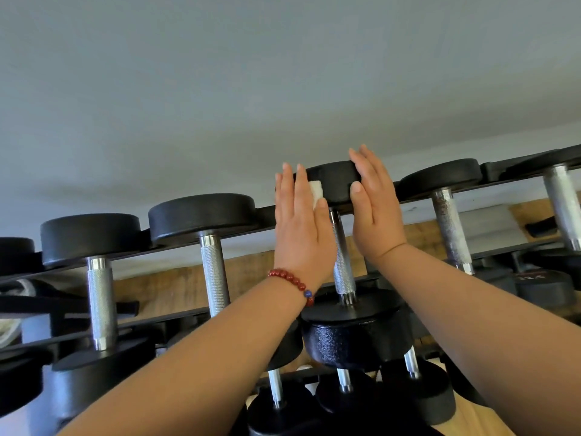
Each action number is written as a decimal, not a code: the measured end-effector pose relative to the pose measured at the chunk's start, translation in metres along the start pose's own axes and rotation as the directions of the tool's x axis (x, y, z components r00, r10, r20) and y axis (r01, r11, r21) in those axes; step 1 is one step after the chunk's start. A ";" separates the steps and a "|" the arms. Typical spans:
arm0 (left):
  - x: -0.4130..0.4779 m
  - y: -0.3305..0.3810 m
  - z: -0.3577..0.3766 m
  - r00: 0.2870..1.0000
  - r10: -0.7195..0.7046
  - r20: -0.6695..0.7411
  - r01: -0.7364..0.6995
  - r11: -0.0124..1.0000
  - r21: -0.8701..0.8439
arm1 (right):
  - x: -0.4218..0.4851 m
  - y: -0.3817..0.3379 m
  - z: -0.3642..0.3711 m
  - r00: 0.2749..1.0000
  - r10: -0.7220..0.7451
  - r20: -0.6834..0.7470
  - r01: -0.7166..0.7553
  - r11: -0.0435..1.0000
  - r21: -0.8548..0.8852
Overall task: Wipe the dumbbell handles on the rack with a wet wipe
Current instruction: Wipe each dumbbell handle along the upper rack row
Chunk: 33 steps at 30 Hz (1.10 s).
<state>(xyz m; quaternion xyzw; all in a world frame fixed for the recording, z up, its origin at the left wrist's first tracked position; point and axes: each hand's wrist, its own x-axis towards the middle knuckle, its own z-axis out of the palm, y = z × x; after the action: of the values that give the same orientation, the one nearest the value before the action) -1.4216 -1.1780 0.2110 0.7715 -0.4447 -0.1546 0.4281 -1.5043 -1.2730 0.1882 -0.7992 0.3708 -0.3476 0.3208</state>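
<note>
A black dumbbell lies on the top tier of the rack [176, 316], its far head [333, 180] toward the wall, its knurled steel handle [343, 265] running back to a near head [355, 335]. My left hand [298, 225], with a red bead bracelet on the wrist, is raised at the left of the far head with fingers straight; its thumb pins a folded white wet wipe [317, 191] against the hand. My right hand [375, 212] lies flat with straight fingers against the right side of that same far head. The handle runs between my two wrists.
More black dumbbells sit in the same row: two to the left [201, 215] [91, 237] and two to the right [440, 180] [562, 199], one with a stained handle. A lower tier holds several dumbbells [345, 391]. A grey wall [283, 73] rises behind.
</note>
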 end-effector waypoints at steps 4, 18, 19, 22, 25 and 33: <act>0.026 0.007 -0.001 0.991 -0.124 -0.045 0.123 0.992 -0.026 | 0.002 0.005 -0.003 0.999 -0.029 0.031 0.028 0.999 0.040; 0.021 0.021 0.007 0.999 0.048 0.018 -0.051 0.946 0.319 | 0.005 0.014 -0.017 0.979 -0.073 0.188 0.056 0.994 0.094; 0.020 0.020 0.003 0.997 0.061 0.048 -0.071 0.960 0.270 | 0.005 0.014 -0.018 0.976 -0.077 0.204 0.058 0.993 0.099; 0.013 0.016 -0.013 0.998 0.058 0.039 -0.056 0.998 -0.042 | 0.005 0.013 -0.027 0.965 -0.073 0.254 0.046 0.993 0.111; 0.010 0.009 -0.025 0.991 -0.050 -0.121 0.025 0.981 -0.194 | 0.003 0.001 -0.037 0.957 -0.210 0.202 0.207 0.978 0.034; 0.019 0.000 -0.023 0.939 -0.331 -0.095 0.276 0.888 -0.368 | 0.016 -0.011 -0.018 0.708 -0.617 0.343 0.697 0.689 -0.199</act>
<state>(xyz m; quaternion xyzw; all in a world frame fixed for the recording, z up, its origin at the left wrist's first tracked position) -1.3966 -1.1811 0.2271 0.7529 -0.2490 -0.2359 0.5617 -1.5072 -1.2847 0.2117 -0.9560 0.0642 -0.2732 0.0858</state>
